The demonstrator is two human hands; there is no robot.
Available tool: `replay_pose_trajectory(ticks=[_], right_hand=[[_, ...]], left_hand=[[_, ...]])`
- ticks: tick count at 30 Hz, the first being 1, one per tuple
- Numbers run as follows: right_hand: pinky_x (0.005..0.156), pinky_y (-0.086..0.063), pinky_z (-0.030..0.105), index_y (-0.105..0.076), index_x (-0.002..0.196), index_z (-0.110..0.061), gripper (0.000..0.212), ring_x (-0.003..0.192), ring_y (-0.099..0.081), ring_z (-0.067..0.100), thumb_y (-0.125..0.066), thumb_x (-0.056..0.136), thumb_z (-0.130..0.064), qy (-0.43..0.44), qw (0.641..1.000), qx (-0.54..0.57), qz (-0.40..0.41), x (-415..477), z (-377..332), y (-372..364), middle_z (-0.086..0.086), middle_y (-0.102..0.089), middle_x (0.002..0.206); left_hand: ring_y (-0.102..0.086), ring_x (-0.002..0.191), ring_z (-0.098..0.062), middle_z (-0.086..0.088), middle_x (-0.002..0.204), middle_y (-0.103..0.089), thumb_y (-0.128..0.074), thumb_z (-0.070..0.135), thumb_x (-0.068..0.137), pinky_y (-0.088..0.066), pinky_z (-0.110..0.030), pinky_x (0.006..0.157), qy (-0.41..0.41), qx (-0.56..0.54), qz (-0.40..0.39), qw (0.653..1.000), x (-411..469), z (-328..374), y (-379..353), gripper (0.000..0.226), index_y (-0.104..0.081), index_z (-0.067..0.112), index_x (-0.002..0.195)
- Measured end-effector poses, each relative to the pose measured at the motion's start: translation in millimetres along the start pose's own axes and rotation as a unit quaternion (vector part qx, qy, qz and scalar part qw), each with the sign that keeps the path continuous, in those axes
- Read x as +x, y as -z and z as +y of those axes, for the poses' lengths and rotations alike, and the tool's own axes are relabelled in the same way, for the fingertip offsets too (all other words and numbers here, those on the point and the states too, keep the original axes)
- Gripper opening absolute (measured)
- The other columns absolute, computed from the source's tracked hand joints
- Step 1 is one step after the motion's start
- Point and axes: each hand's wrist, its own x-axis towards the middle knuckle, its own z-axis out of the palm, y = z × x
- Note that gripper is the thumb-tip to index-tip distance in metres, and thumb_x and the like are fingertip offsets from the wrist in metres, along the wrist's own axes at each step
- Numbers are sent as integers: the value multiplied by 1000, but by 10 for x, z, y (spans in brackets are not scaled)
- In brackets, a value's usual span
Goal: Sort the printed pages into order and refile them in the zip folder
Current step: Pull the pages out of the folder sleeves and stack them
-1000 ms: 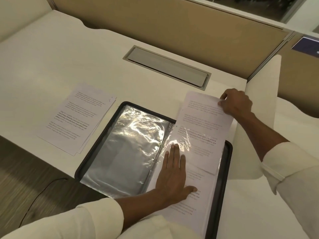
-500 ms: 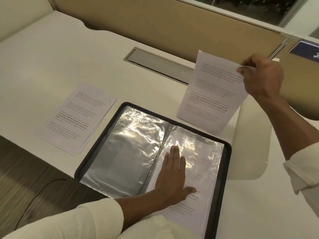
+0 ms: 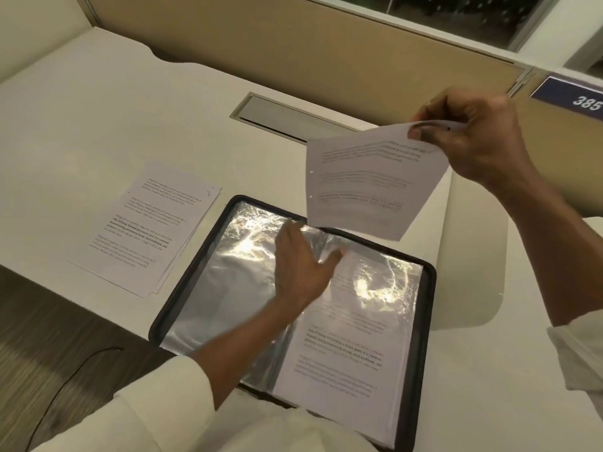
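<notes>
My right grip (image 3: 473,141) has raised the page (image 3: 365,190), pinching its corner. Left grip (image 3: 300,269) lifted, fingers straight, over zip folder (image 3: 425,305).

One zip folder (image 3: 428,321), one held page (image 3: 365,187), one page stack (image 3: 146,226), two hands (image 3: 300,269) (image 3: 476,141)

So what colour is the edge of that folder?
Black; the folder edge shows best in the head view.

Your zip folder (image 3: 427,321) lies open on the desk (image 3: 98,125) before you, the page stack (image 3: 146,226) just left of it. Your right hand (image 3: 473,138) holds a sheet (image 3: 365,184) above its far edge.
</notes>
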Motion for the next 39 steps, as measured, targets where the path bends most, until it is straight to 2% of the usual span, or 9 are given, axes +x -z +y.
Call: replay_pose_trajectory(ticks=[4, 7, 10, 16, 22, 25, 31, 35, 39], right_hand=[[65, -58, 40, -75, 92, -17, 10, 77, -70, 15, -84, 89, -21, -31, 996, 74, -44, 103, -180, -178, -7, -76, 89], [73, -60, 40, -76, 96, -9, 16, 79, -72, 17, -87, 85, -14, -66, 982, 170, -56, 221, -256, -400, 1, -79, 92], [75, -58, 41, -76, 101, -5, 23, 79, -72, 16, -87, 83, -11, -121, 959, 251, -58, 318, -283, -715, -1, -80, 91], [72, -60, 36, -69, 118, -6, 51, 83, -74, 21, -90, 76, -25, -275, 871, 407, -9, 273, -412, -1503, 5, -79, 97], [81, -61, 42, -68, 118, 1, 37, 78, -75, 25, -83, 86, -6, -363, 819, 435, -91, 124, -733, -2347, 15, -78, 90], [78, -63, 39, -69, 114, 4, 33, 85, -76, 32, -83, 84, -1, -395, 800, 438, -112, 91, -979, -2762, 24, -77, 100], [64, -60, 26, -73, 102, -1, 17, 82, -79, 21, -81, 87, 2, -454, 780, 420, -101, 93, -1488, -3559, 8, -81, 92], [70, -64, 32, -70, 102, -3, 19, 87, -80, 23, -82, 88, -1, -477, 769, 414, -99, 73, -1737, -3953, 7, -81, 94], [70, -65, 35, -67, 103, -2, 25, 85, -80, 25, -85, 85, -2, -492, 768, 400, -94, 34, -1879, -4215, 10, -80, 94]], left_hand=[[-52, 129, -19, 0, 139, -54, -77, 68, 80, -49, -43, 107, 18, -65, 44, 997, 253, -22, 522, 89, -43, 16, 144], [-69, 102, -6, 10, 115, -70, -83, 51, 86, -62, -37, 88, 32, -131, 34, 990, 327, -85, 914, 54, -59, 22, 123], [-77, 88, -8, 10, 99, -80, -81, 38, 93, -66, -42, 80, 41, -200, 14, 979, 346, -200, 1239, 24, -77, 24, 111], [-79, 89, -18, 5, 100, -82, -81, 34, 94, -66, -43, 78, 97, -279, 17, 955, 445, -555, 1795, 23, -79, 20, 111], [-79, 89, -18, 4, 100, -82, -79, 30, 94, -66, -36, 75, 120, -278, 5, 953, 756, -1039, 2356, 21, -79, 18, 112], [-79, 91, -19, 3, 101, -82, -80, 31, 94, -66, -41, 80, 141, -262, -3, 955, 977, -1348, 2629, 22, -80, 17, 111], [-79, 85, -16, 6, 98, -82, -82, 36, 91, -65, -41, 80, 173, -168, -17, 970, 1396, -1939, 3043, 26, -79, 19, 111], [-75, 78, -15, 5, 95, -78, -82, 36, 91, -59, -30, 65, 173, -20, -13, 985, 1626, -2252, 3195, 26, -78, 17, 109], [-73, 80, -26, -2, 96, -77, -84, 38, 88, -64, -45, 75, 176, 91, -10, 980, 1800, -2508, 3234, 28, -76, 15, 102]])
